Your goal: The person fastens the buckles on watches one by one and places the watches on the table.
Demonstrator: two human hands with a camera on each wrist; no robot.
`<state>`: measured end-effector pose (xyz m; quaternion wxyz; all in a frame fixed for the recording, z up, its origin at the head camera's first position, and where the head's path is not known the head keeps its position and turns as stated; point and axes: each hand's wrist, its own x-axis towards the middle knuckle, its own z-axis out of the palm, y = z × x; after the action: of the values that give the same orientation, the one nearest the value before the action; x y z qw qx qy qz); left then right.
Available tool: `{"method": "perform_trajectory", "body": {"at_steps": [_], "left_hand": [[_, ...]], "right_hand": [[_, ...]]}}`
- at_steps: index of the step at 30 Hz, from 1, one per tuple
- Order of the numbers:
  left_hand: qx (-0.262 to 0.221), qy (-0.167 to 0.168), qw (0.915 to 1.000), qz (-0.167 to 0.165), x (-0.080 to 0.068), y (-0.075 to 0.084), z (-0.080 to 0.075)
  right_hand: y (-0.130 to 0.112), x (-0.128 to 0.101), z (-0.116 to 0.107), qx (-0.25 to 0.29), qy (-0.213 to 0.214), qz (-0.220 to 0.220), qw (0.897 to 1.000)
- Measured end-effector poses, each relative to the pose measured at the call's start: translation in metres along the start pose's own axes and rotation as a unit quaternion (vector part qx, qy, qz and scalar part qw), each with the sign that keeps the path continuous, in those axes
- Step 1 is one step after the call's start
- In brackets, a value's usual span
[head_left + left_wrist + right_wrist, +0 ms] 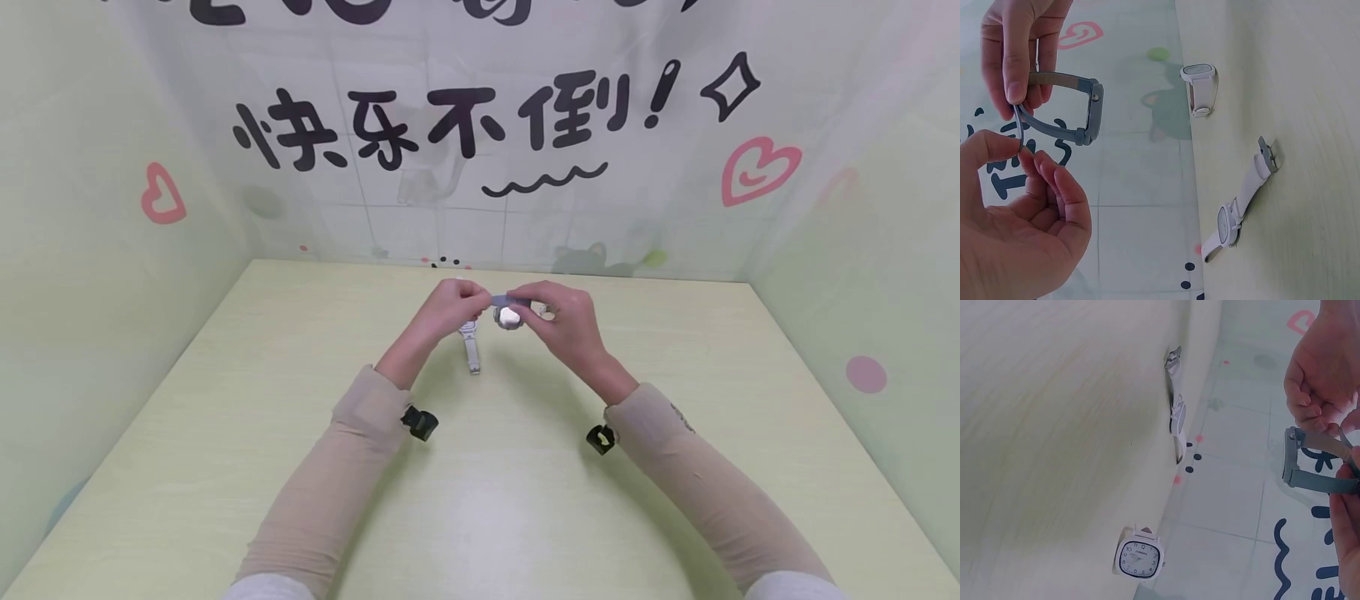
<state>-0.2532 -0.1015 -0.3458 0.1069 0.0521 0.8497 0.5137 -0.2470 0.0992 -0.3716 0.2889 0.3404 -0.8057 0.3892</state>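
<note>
Both hands meet above the middle of the table (487, 508) and hold a grey watch (509, 316) between them. In the left wrist view the grey watch (1089, 111) hangs with its case on edge. My left hand (1019, 147) pinches the tip of the lower strap, and my right hand (1022, 87) pinches both straps just above. In the right wrist view the grey watch (1292, 464) sits between my right hand (1350, 481) below and my left hand (1316, 394) above.
A white watch (471, 350) lies stretched out flat on the table under my left hand. A second white watch (1139, 557), strap closed and dial showing, stands on the table near the back wall. Printed walls close in the table's sides.
</note>
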Motion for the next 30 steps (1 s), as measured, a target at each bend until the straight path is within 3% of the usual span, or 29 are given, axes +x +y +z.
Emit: {"method": "perform_trajectory", "body": {"at_steps": [7,15,22,30], "left_hand": [[-0.017,-0.015,0.9984,0.051,-0.001,-0.007,0.001],[-0.01,-0.03,0.995,0.094,0.001,-0.012,0.009],[-0.001,-0.011,0.9933,0.115,0.0,-0.012,0.012],[-0.011,0.015,0.9913,0.131,-0.002,-0.011,0.009]], "right_hand": [[0.0,0.0,-0.002,0.064,0.025,0.042,0.997],[0.0,-0.001,-0.002,0.097,0.035,0.077,0.992],[0.001,-0.002,-0.003,0.106,0.036,0.092,0.989],[0.004,-0.003,-0.005,0.115,-0.004,0.107,0.988]]}}
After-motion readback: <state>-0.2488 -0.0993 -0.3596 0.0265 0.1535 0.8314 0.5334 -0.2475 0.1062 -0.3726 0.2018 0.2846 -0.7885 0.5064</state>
